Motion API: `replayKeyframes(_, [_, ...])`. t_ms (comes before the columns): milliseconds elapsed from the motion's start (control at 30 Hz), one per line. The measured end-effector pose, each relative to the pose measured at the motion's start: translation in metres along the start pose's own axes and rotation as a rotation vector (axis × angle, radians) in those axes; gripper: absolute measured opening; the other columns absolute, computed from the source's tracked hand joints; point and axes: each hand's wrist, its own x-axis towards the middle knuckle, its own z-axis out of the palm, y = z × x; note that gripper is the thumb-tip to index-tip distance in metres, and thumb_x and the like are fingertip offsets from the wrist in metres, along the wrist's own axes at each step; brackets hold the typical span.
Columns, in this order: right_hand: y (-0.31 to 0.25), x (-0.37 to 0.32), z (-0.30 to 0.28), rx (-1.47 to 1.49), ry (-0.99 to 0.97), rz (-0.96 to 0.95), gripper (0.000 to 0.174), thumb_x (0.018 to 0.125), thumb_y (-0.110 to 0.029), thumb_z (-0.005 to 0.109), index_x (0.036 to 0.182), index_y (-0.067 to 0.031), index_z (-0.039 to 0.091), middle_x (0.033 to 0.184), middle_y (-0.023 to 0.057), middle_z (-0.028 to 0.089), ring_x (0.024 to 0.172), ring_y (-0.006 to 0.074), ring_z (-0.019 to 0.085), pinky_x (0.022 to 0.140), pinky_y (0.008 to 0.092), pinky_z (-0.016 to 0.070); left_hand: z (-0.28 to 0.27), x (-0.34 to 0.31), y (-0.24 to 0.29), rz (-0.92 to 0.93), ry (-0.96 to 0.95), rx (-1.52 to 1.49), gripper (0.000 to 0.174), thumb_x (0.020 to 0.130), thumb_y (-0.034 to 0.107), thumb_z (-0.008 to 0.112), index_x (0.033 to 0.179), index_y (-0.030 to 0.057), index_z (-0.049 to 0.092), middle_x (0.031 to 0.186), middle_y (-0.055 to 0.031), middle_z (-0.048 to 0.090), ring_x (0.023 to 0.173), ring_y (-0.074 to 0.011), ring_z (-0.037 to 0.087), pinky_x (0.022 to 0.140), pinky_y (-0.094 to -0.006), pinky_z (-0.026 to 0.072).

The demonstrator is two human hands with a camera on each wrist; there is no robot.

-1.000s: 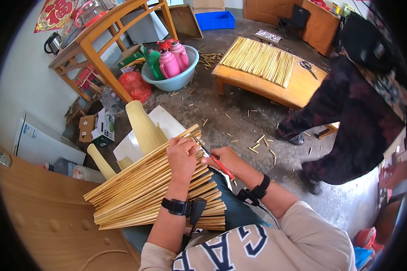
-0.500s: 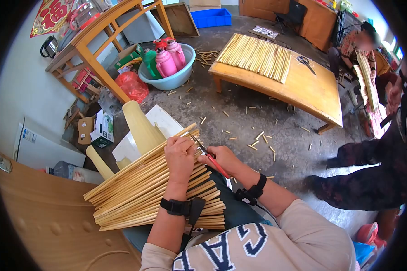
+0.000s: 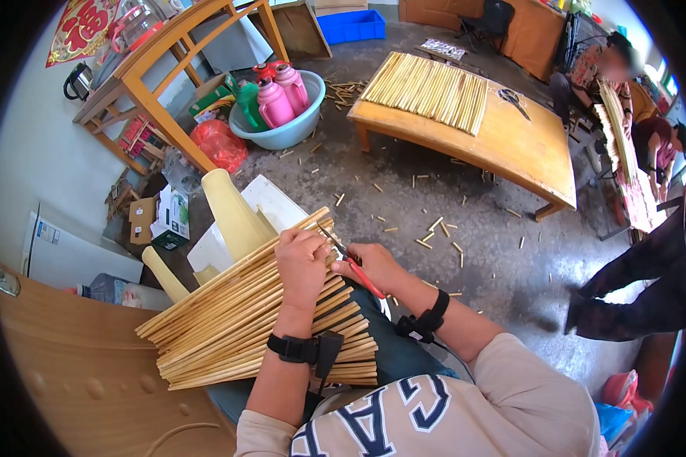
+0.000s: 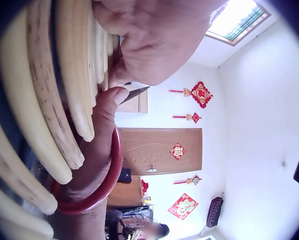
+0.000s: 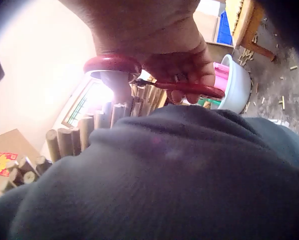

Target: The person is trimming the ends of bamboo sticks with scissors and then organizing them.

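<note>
A row of pale, thin sticks (image 3: pixel 236 320) lies side by side across the person's lap, fanning out toward the near side. The left hand (image 3: pixel 301 266) grips the sticks close to their far right end, its fingers curled over them. Right beside it, the right hand (image 3: pixel 375 266) holds red-handled scissors (image 3: pixel 367 279). In the right wrist view the scissors' red handle loops (image 5: pixel 114 64) go round the thumb and fingers. A dark scissor blade (image 4: pixel 135 94) points out past the right thumb (image 4: pixel 112 106) in the left wrist view, close by the left hand. Cut stick ends (image 5: pixel 64 140) show above the dark trouser leg.
A low wooden table (image 3: pixel 537 145) bears another row of sticks (image 3: pixel 427 91) and a dark pair of scissors (image 3: pixel 513 100). Short stick offcuts (image 3: pixel 434 225) litter the floor. A blue basin (image 3: pixel 282 137) holds thermos flasks. Other people (image 3: pixel 606 68) are at the right.
A walking person has moved off to the right, uncovering the low table and seated people. The scissors and both hands stay nearly in place at the stick ends.
</note>
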Motion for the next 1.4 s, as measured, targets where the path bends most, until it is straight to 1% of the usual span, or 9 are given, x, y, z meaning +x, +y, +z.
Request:
replayKeyframes(100, [-0.010,0.003,-0.006,-0.052,-0.072,0.082,0.063,0.070,-0.064,0.061,0.066,-0.0004,0.062,0.056,0.0171,0.056,0.054,0.0313,0.057,0.057,0.0390,0.0449,-0.001,0.001,0.002,-0.030,0.036,-0.010,0.012,0.060,0.005,0.070,0.072,0.0070,0.067,0.079,-0.0012,0.064,0.085,-0.0226,0.053,0.078,-0.0358,0.0384])
replayKeyframes(167, [-0.001,0.004,0.000,0.174,-0.107,0.235,0.050,0.076,-0.049,0.066,0.067,-0.0004,0.059,0.049,0.0066,0.050,0.049,0.0125,0.050,0.048,0.0304,0.0406,-0.001,0.001,-0.002,-0.040,-0.008,-0.071,0.011,0.060,0.005,0.070,0.071,0.0068,0.067,0.078,-0.0015,0.065,0.085,-0.0227,0.053,0.078,-0.0358,0.0381])
replayKeyframes(267, [-0.023,0.010,-0.013,0.249,-0.035,0.122,0.042,0.076,-0.041,0.070,0.065,-0.0019,0.059,0.048,0.0015,0.048,0.046,0.0057,0.044,0.042,0.0256,0.0368,0.000,0.001,0.006,0.017,0.023,0.014,0.011,0.059,0.006,0.070,0.070,0.0067,0.066,0.078,-0.0017,0.065,0.086,-0.0228,0.053,0.079,-0.0359,0.0380])
replayKeyframes(400, [-0.017,0.017,-0.026,0.560,0.104,0.356,0.038,0.075,-0.036,0.072,0.065,-0.0029,0.057,0.046,-0.0006,0.047,0.038,0.0069,0.043,0.036,0.0232,0.0342,-0.005,0.002,0.008,-0.005,0.049,0.061,0.011,0.059,0.006,0.070,0.069,0.0077,0.065,0.081,-0.0021,0.064,0.089,-0.0257,0.051,0.080,-0.0374,0.0378])
replayKeyframes(667, [-0.002,0.026,-0.003,1.097,0.015,0.311,0.021,0.079,-0.020,0.065,0.082,-0.0007,0.057,0.069,0.0085,0.059,0.056,0.0147,0.056,0.054,0.0276,0.0469,-0.008,0.005,0.012,0.078,0.090,0.083,0.008,0.064,0.005,0.068,0.071,0.0065,0.063,0.077,-0.0041,0.061,0.082,-0.0266,0.052,0.074,-0.0365,0.0411])
replayKeyframes(833, [0.000,0.041,0.013,1.133,-0.028,0.327,0.023,0.079,-0.020,0.063,0.090,0.0001,0.059,0.078,0.0074,0.062,0.069,0.0173,0.061,0.067,0.0302,0.0487,-0.007,0.003,0.011,-0.223,0.106,-0.081,0.016,0.069,-0.003,0.062,0.083,0.0044,0.064,0.084,-0.0099,0.059,0.076,-0.0283,0.053,0.072,-0.0381,0.0439])
replayKeyframes(933, [-0.001,0.044,0.013,1.094,-0.023,0.306,0.023,0.078,-0.017,0.062,0.092,0.0007,0.059,0.082,0.0080,0.061,0.073,0.0176,0.060,0.067,0.0301,0.0484,-0.008,0.003,0.012,-0.186,0.126,-0.019,0.020,0.071,-0.007,0.062,0.087,0.0034,0.064,0.079,-0.0091,0.059,0.079,-0.0251,0.054,0.069,-0.0328,0.0448])
replayKeyframes(1167, [-0.016,0.043,0.003,1.133,0.041,0.246,0.024,0.077,-0.014,0.060,0.094,0.0021,0.058,0.087,0.0093,0.060,0.080,0.0174,0.059,0.068,0.0296,0.0475,-0.012,0.004,0.019,-0.005,0.149,0.159,0.024,0.065,-0.002,0.069,0.087,0.0065,0.065,0.090,-0.0079,0.059,0.086,-0.0271,0.051,0.076,-0.0361,0.0433])
replayKeyframes(1400, [-0.025,0.044,-0.004,1.201,0.088,0.285,0.021,0.077,-0.013,0.059,0.093,0.0012,0.058,0.079,0.0077,0.058,0.065,0.0159,0.058,0.061,0.0281,0.0480,-0.013,0.005,0.022,-0.010,0.159,0.172,0.032,0.063,-0.001,0.070,0.093,0.0072,0.065,0.095,-0.0086,0.059,0.090,-0.0284,0.049,0.083,-0.0372,0.0399])
